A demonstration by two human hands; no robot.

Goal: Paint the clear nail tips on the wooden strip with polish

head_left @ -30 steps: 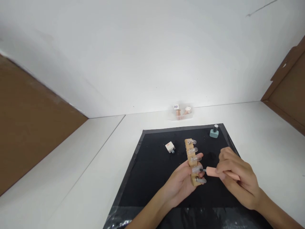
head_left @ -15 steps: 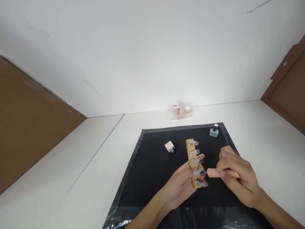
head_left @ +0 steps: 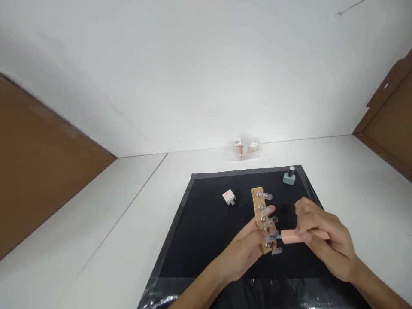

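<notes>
My left hand [head_left: 243,253] is closed around the lower part of a tan nail tip stand [head_left: 258,201], a scalloped strip with round metal studs. Several clear false nails [head_left: 267,210] stick out from it to the right. In my right hand [head_left: 326,240] is a nail polish brush [head_left: 289,236] with a peach handle, held level. Its dark bristle end lies at a nail tip near the bottom of the stand, by my left thumb. An uncapped white polish bottle [head_left: 228,196] rests on the black mat, left of the stand.
A teal polish bottle [head_left: 289,177] with a dark cap stands at the back right of the black mat [head_left: 199,227]. Behind it, a clear tray [head_left: 243,156] holds peach-handled bottles. Brown cardboard panels [head_left: 41,163] flank the white table.
The stand has turned slightly in my left hand, so the nail tips sit at a different angle. My right hand and the brush have shifted a little downward and to the right.
</notes>
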